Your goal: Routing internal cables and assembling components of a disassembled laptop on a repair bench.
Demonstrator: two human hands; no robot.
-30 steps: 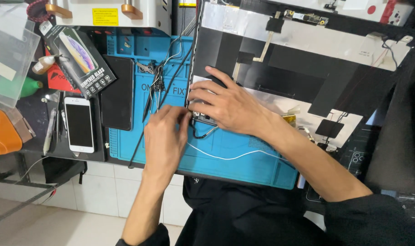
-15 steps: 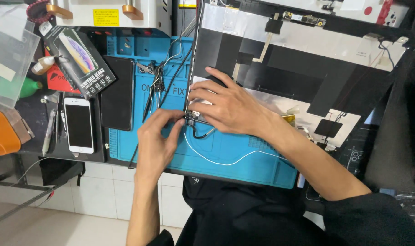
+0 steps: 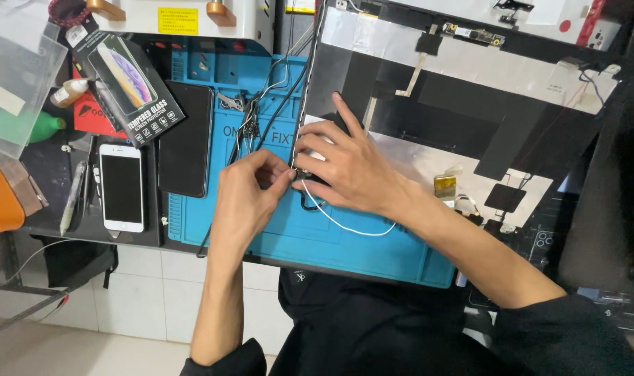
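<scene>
My left hand (image 3: 251, 198) was pinched nearly closed, fingertips gripping the small dark hinge-end fitting (image 3: 302, 174) at the corner of the grey laptop lid panel lined with silver foil and black tape (image 3: 470, 76); my right hand (image 3: 352, 170) lay spread and half open just beside it, pressing that corner down rather than holding anything, as far as I could tell. The fitting sat right between the two hands, over the blue silicone repair mat (image 3: 345, 240) on the bench. I judged the main risk to be the thin white wire (image 3: 345, 226) looping out below my right hand: a hard tug on the fitting could strain or tear it. The bundle of black cables (image 3: 261, 118) above my left hand could snag too. A slip of my left hand might sweep outward to the black smartphone (image 3: 185, 139) and white smartphone (image 3: 122, 188) beyond it.
</scene>
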